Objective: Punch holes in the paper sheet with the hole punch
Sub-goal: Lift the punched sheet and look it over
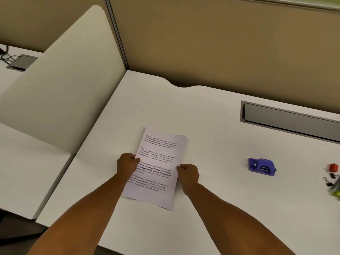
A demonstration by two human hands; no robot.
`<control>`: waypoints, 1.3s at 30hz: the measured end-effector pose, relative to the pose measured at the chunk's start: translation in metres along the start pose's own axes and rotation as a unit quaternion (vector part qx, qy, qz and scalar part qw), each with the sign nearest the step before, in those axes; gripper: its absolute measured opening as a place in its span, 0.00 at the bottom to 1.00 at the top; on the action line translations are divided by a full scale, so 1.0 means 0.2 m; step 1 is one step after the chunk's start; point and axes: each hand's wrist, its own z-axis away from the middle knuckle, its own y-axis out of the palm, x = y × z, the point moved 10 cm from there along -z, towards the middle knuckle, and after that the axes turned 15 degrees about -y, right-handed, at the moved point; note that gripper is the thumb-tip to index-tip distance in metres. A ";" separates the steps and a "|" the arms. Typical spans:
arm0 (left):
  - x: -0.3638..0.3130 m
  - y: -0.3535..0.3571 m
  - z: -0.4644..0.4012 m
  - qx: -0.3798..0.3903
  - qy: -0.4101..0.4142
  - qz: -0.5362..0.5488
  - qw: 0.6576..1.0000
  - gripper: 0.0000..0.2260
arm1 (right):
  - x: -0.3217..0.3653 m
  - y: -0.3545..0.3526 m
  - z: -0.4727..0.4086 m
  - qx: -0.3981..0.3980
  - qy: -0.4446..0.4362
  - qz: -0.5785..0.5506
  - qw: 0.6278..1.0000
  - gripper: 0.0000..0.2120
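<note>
- Paper sheet (pixel 158 168): printed, lying on the white desk (pixel 211 140) near the front edge, rotated slightly; a second edge visible at the top right corner, sheet count not determinable.
- Printed text: several paragraphs, one in bold, too small to read.
- Items at the right frame edge: binder clips (pixel 330 178), a red object (pixel 333 168) and a green blurred object (pixel 336 192), cut off and hard to identify.
- Left hand (pixel 127 165): fist-like, fingers curled, pinching the sheet's left edge; forearm extended from the lower left.
- Right hand (pixel 188 174): curled likewise, pinching the sheet's right edge; forearm extended from the lower right.
- Fingertips on both hands hidden under the sheet or behind the knuckles.
- Hole punch (pixel 261 166): purple, standing on the desk well to the right of the sheet, untouched.
- Recessed grey cable tray (pixel 290 119): set in the desk behind the punch, lid closed, contents not visible, right end cut off.
</note>
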 end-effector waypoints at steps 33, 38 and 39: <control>0.04 0.08 0.08 -0.052 0.042 -0.159 0.985 0.20 | -0.24 -0.47 -0.07 -0.081 -0.036 -0.059 0.994 0.12; 0.06 0.06 0.16 -0.089 0.067 -0.179 0.977 0.23 | -0.25 -0.63 -0.05 -0.095 -0.085 -0.028 0.991 0.11; 0.06 0.06 0.18 -0.101 0.085 -0.190 0.973 0.24 | -0.25 -0.67 -0.04 -0.099 -0.102 -0.015 0.990 0.11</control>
